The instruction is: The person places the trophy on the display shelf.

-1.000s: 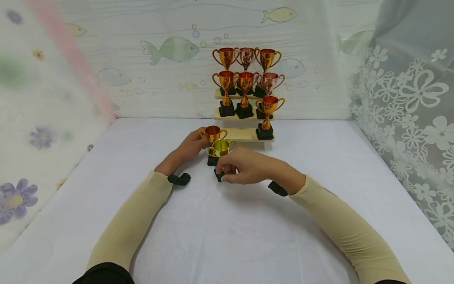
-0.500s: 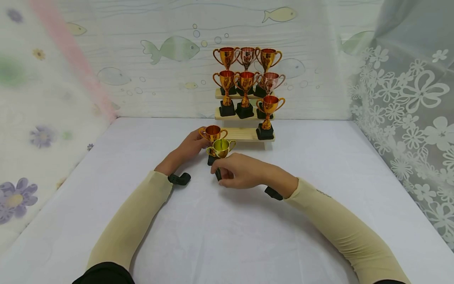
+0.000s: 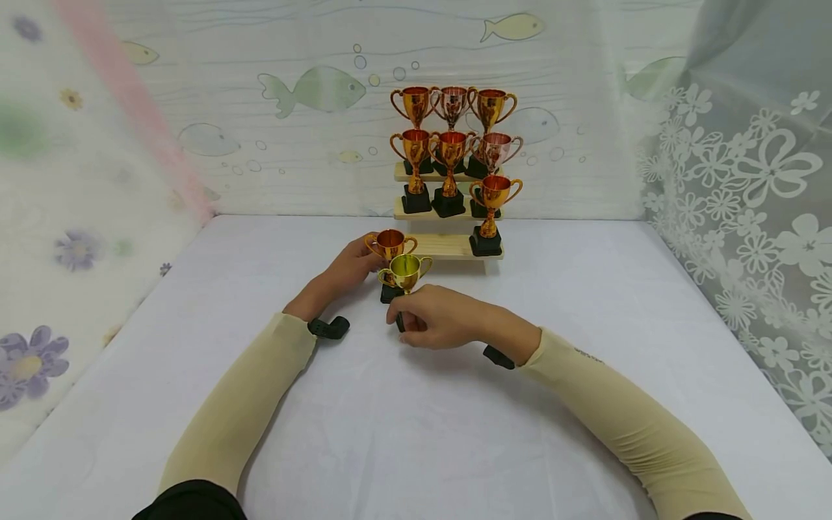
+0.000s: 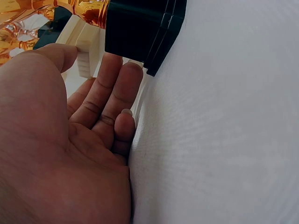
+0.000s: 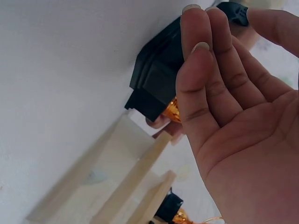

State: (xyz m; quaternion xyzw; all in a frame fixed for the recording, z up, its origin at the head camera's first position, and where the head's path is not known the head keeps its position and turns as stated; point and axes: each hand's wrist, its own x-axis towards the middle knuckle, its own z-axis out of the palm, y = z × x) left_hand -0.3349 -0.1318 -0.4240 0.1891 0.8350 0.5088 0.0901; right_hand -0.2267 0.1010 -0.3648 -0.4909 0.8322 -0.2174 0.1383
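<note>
A yellow-gold trophy cup (image 3: 406, 269) stands upright on the white tablecloth, before an orange-gold trophy cup (image 3: 390, 245). My right hand (image 3: 442, 318) is at the front trophy's black base (image 5: 163, 60). In the right wrist view its fingers lie together across part of that base, with the thumb apart; the stem is hidden. My left hand (image 3: 351, 267) is beside the orange-gold trophy. The left wrist view has its fingertips (image 4: 128, 72) by that trophy's black base (image 4: 135, 28), thumb apart. Whether they touch it I cannot tell.
Behind is a stepped wooden rack (image 3: 445, 247). Several trophies fill its two upper steps, and one orange-gold trophy (image 3: 490, 202) stands at the right of the lowest step. Printed curtains (image 3: 312, 87) hang around the white table (image 3: 364, 440).
My right hand has shifted a little left and towards the person, leaving less of the front trophy's base visible. The left hand and both trophies look still.
</note>
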